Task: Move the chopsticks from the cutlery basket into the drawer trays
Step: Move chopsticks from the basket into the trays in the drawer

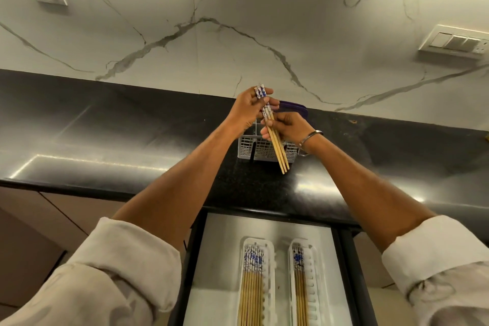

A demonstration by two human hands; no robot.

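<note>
my hands cover most of the white basket [266, 149] on the black counter [105, 145]. my left hand [247, 111] pinches the patterned tops and my right hand [287, 127] wraps the middle of about three chopsticks [275, 141], bare tips slanting down towards me. two drawer trays [270, 272] below hold more, cut off by the frame.

Both hands hide most of the cutlery basket [267, 149] at frame centre, and the bottom edge cuts off both drawer trays [270, 286] and their chopsticks [251, 296].
</note>
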